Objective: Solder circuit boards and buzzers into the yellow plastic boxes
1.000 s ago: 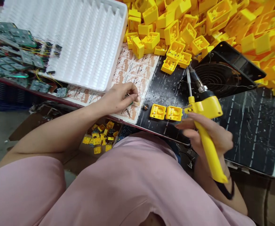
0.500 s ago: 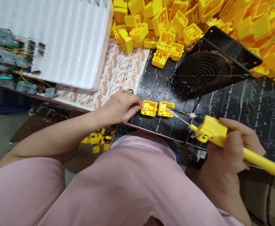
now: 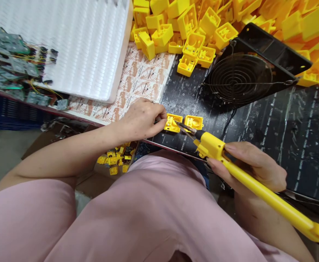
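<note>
My right hand [image 3: 253, 165] is wrapped around a yellow soldering iron [image 3: 263, 193] whose front end carries a thin solder feed. The iron's dark tip reaches the right part of the left small yellow housing [image 3: 172, 126]. That housing lies open side up on the black bench mat, showing small metal parts inside. Just right of it, behind the iron, sits a second yellow housing [image 3: 194, 119], also open side up. My left hand [image 3: 147, 118] has thumb and forefinger pinched at the left housing's left edge. What the fingertips hold is too small to make out.
A black fan [image 3: 235, 80] with a wire grille stands behind the housings. Many yellow housings [image 3: 189, 22] are heaped at the back. At left are a white ribbed foam tray [image 3: 74, 47] and circuit boards [image 3: 9, 69] with wires. More yellow pieces [image 3: 115, 156] lie below the bench edge.
The soldering iron has moved left, from the right housing to the left one, and my right hand with it. My left hand stays beside the left housing, fingers more curled.
</note>
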A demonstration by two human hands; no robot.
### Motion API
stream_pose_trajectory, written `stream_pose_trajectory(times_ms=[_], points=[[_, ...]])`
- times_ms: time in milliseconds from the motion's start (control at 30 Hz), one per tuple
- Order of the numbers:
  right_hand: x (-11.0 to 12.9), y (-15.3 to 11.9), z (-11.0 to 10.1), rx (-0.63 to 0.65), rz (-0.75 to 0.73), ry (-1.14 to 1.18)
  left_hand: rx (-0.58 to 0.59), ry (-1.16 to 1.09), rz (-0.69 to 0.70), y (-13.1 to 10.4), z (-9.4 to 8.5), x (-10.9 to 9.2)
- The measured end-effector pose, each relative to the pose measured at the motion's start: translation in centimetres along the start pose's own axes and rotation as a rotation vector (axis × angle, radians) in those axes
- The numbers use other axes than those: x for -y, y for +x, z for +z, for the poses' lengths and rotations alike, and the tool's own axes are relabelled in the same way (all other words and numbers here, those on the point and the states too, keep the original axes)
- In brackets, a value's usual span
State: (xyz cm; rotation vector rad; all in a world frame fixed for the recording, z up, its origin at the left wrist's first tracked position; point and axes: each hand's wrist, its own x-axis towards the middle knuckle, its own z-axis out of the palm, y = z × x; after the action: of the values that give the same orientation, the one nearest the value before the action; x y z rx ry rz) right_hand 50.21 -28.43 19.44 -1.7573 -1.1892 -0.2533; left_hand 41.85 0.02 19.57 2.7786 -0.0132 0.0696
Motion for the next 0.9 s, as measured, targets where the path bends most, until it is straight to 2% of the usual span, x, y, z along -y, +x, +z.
stream_pose_trajectory(times_ms=[133,300,467,667,767,900], points=[[0.6,-0.1,0.6,-0.09,0.097,-0.027,0.01,0.04,-0.041,0.5,0.2,0.0],[0.7,0.1,1.2,-0.017,0.061,-0.151,0.029,0.096,-0.05,0.8,0.6,-0.3],[1.2,1.7,1.3,0.085,-0.021,-0.271,0.033,0.115,-0.026,1.0,0.5,-0.2],[0.8,2.4,0.8,0.147,-0.127,-0.171,0.078,0.141,-0.029,1.5,0.1,-0.5],[0.0,1.6,0.2,0.045,-0.049,-0.138,0.107,0.153,-0.034,1.7,0.0,-0.6],[-0.5,0.8,0.1,0.04,0.074,-0.068,0.116,0.161,-0.033,1.8,-0.2,-0.7]])
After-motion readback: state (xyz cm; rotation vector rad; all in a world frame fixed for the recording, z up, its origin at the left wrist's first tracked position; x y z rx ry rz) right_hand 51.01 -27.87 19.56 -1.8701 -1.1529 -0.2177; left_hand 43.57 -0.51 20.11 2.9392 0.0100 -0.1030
